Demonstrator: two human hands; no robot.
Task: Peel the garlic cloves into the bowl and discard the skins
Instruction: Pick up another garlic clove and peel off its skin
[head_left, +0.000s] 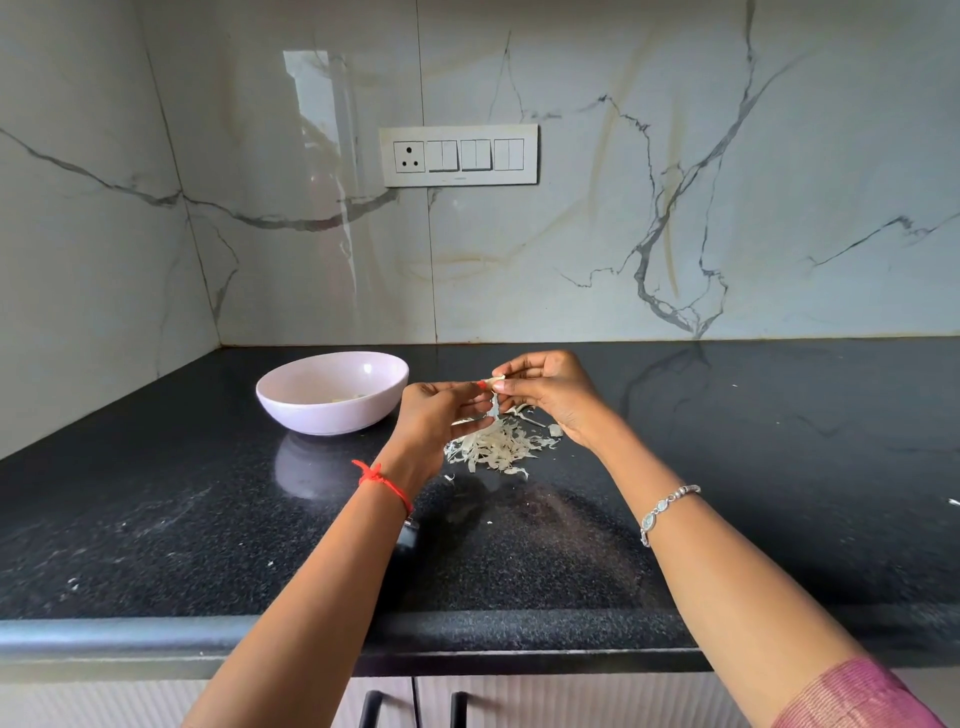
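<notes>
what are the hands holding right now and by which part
A garlic clove, pinched at one end by the fingertips of the right hand; the left hand pinches the skin strip peeling off it.

Two hands, left hand (441, 415) and right hand (550, 395), pinch one garlic clove (497, 381). One pink bowl (322, 415) sits at nine o'clock from them, one heap of skins (498, 448) at six o'clock. One switch plate (460, 176) at twelve o'clock carries one socket (409, 157). Two cabinet handles (370, 709) lie farther at six o'clock; one red thread (387, 483), one bracelet (667, 506)
</notes>
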